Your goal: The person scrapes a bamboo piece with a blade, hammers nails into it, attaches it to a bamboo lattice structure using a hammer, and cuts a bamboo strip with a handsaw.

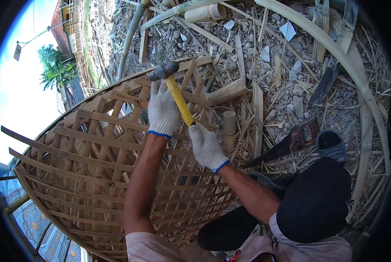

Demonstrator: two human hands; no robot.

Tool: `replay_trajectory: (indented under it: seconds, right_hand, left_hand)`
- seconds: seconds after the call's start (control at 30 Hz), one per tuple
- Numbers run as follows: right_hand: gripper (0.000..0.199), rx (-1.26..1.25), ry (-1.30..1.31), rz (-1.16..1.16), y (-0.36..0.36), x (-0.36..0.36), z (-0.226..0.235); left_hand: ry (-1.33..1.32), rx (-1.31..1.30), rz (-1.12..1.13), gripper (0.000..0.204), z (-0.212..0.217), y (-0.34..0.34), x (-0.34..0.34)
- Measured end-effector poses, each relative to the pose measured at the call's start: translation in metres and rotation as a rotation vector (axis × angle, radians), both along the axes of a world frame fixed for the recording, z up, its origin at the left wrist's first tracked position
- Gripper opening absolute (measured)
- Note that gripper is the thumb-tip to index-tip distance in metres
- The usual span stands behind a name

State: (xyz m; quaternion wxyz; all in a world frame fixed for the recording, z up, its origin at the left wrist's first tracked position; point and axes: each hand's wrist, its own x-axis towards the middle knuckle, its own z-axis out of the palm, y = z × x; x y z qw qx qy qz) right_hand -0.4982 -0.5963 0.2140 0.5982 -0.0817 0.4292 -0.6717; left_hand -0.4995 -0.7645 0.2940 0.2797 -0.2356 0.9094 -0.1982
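Note:
My right hand point(207, 148), in a white knit glove with a blue cuff, grips the lower end of a hammer point(180, 101). Its handle is yellow and its dark metal head lies over the fingertips of my left hand point(163, 110). That hand, gloved the same way, rests on the upper part of a woven bamboo lattice point(95, 163). Its fingers look bent and pressed together, but the hammer head partly hides them, and what they pinch cannot be made out. Crossed flat slats form the lattice, with long strip ends sticking out at the left and a curved rim.
A handsaw point(287, 144) lies on the rubble to the right, beside a grey clog point(331, 146). Cut bamboo tubes point(229, 124), split slats point(257, 118) and shavings litter the stony ground. A long curved bamboo pole point(331, 43) arches across the upper right. My dark-clad knee point(315, 201) is close by.

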Motion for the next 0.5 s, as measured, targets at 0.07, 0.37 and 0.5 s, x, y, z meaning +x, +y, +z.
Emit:
replay_trajectory:
  seconds: [0.07,0.37,0.5]
  right_hand:
    - [0.044,0.018,0.159,0.010,-0.002,-0.003,0.002]
    - [0.030,0.028,0.155,0.078,-0.004,-0.015,0.005]
    - [0.029,-0.046,-0.118,-0.017,0.005,-0.010,0.019]
  left_hand:
    - [0.039,0.033,0.102,0.033,0.000,-0.001,0.004]
    - [0.037,0.055,0.099,0.032,-0.001,-0.006,0.007]
    - [0.045,0.053,0.146,0.032,0.001,-0.004,0.003]
